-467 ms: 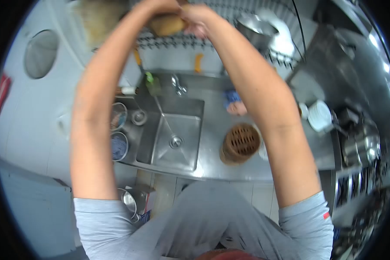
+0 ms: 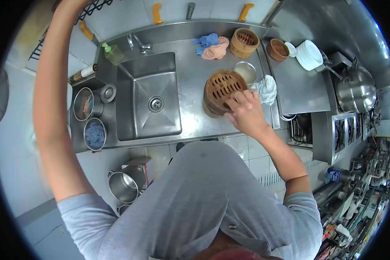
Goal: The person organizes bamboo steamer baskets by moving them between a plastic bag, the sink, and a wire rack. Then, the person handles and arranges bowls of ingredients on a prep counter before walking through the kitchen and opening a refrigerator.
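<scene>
A brown bamboo steamer point(image 2: 219, 82) with a slatted top stands as a stack on the steel counter, right of the sink. My right hand point(image 2: 247, 110) is closed on the near right part of its rim, with fingers curled over the edge. Just behind this stack is a round bowl point(image 2: 245, 72), and a white cloth point(image 2: 266, 89) lies to the right. My left arm point(image 2: 54, 95) reaches up toward the wire rack point(image 2: 89, 11); the hand itself is beyond the top left edge of the view.
The sink basin point(image 2: 149, 121) is left of the stack. Farther back sit blue and pink cloths point(image 2: 215, 47) and another bamboo steamer point(image 2: 244, 45). White plates point(image 2: 308, 55) stand at the right. Metal pots point(image 2: 94, 134) line the left end, and a large pot point(image 2: 123, 186) is below.
My right hand has come down from the rack to the bamboo steamer on the counter. My left hand has moved out of view at the top left. The camera view has tilted lower.
</scene>
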`<action>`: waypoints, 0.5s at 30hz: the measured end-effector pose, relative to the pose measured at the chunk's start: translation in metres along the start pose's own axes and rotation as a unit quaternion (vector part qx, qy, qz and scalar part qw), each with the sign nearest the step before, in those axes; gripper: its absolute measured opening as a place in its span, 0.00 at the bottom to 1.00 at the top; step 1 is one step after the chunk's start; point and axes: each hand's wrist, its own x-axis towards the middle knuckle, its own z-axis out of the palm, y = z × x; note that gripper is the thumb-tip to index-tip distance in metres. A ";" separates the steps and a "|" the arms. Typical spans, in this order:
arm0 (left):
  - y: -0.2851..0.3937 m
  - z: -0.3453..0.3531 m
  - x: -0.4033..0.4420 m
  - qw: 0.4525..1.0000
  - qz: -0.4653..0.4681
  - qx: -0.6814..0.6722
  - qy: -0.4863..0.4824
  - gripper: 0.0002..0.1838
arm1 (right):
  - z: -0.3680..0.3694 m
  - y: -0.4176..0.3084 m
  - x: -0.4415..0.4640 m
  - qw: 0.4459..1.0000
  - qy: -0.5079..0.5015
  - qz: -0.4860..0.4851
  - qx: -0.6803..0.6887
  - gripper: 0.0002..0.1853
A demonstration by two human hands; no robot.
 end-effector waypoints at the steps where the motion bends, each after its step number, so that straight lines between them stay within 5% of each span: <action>1: 0.029 -0.008 -0.027 0.992 -0.019 -0.119 -0.048 0.27 | 0.009 0.007 -0.012 0.999 -0.036 0.030 -0.025 0.17; 3: 0.086 -0.024 -0.081 0.924 -0.089 -0.348 -0.127 0.15 | 0.009 0.016 -0.016 0.998 0.041 0.019 0.042 0.14; 4: 0.113 -0.016 -0.109 0.857 -0.125 -0.460 -0.196 0.20 | 0.007 0.021 -0.015 0.994 0.080 0.012 0.074 0.12; 6: 0.155 0.025 -0.163 0.837 -0.156 -0.477 -0.219 0.33 | -0.007 0.031 -0.012 0.941 0.113 0.118 0.296 0.09; 7: 0.169 0.043 -0.181 0.840 -0.156 -0.481 -0.195 0.40 | -0.014 0.036 -0.008 0.893 0.129 0.165 0.399 0.07; 8: 0.182 0.043 -0.184 0.848 -0.160 -0.475 -0.174 0.44 | -0.018 0.037 -0.009 0.784 0.121 0.203 0.574 0.03; 12: 0.207 0.018 -0.188 0.847 -0.186 -0.480 -0.130 0.59 | -0.032 0.040 0.000 0.531 0.102 0.148 0.828 0.09; 13: 0.207 0.016 -0.196 0.809 -0.236 -0.506 -0.184 0.59 | -0.032 0.027 0.002 0.456 0.091 0.147 0.873 0.12; 15: 0.211 -0.008 -0.202 0.821 -0.251 -0.483 -0.169 0.54 | -0.025 0.005 0.010 0.371 0.074 0.096 0.921 0.18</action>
